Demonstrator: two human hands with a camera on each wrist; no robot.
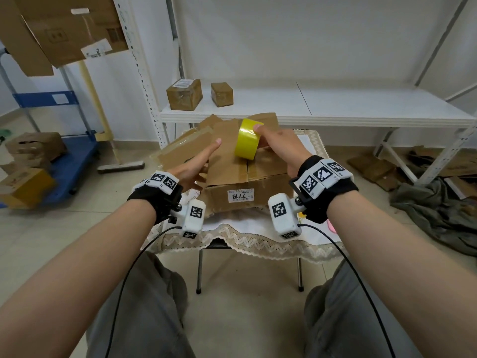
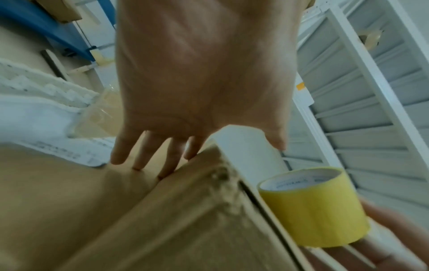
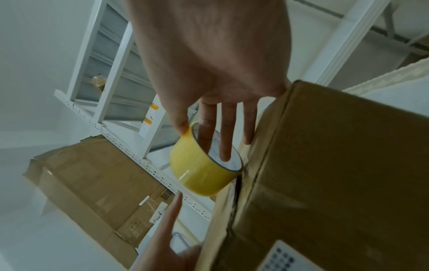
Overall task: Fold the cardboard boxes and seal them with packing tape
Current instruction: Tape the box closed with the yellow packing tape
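We see the right hand (image 1: 280, 146) gripping the yellow tape roll (image 1: 247, 142) over the closed cardboard box (image 1: 240, 174) on the desk (image 1: 247, 228), its contents hidden, the left hand (image 1: 198, 164) lying open, fingers straight, on a flap at nine o'clock.

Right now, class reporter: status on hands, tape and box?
Right hand holds yellow tape roll, fingers through core. Left hand open on box flap. Seam unsealed. Nothing blocking.
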